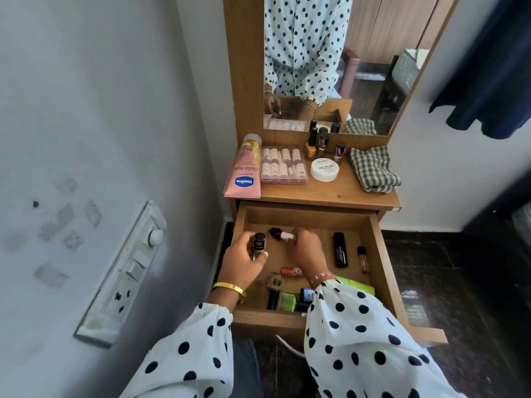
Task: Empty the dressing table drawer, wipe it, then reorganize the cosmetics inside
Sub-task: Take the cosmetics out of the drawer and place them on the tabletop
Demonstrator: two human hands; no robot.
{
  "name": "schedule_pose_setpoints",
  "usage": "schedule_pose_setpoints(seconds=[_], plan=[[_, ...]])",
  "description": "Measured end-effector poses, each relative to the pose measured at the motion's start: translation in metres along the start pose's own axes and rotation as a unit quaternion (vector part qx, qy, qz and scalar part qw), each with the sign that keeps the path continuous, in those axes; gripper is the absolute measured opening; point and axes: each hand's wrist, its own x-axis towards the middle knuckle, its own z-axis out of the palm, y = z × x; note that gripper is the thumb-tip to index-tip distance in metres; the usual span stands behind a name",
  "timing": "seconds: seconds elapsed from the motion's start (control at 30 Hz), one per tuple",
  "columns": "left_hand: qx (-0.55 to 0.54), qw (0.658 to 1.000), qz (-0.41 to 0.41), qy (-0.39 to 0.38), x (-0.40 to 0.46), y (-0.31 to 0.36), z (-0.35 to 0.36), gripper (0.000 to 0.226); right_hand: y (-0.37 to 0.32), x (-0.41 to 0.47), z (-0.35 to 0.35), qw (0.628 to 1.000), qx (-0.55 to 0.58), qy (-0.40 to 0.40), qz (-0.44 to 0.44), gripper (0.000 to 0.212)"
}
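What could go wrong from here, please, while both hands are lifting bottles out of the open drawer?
1. The right sleeve drapes over the bottles at the drawer's front and could drag or tip them.
2. The small bottle in the left hand may slip.
3. The crowded tabletop leaves little room; the upright nail polishes could topple.
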Motion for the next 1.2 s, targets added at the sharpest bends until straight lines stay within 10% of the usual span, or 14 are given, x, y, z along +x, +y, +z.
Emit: schedule_pose_setpoints(seconds=[0.4, 1.2], plan=[[-0.031, 0.999, 0.009, 0.008, -0.003, 0.005, -0.003, 0.051, -0.02, -0.03, -0.025, 0.972, 0.233, 0.034, -0.013, 0.01], [-0.06, 0.994, 0.086, 0.032, 0.071, 0.115, -0.016, 0.048, -0.051, 0.024, -0.154, 0.973, 0.17, 0.134, -0.079, 0.02]])
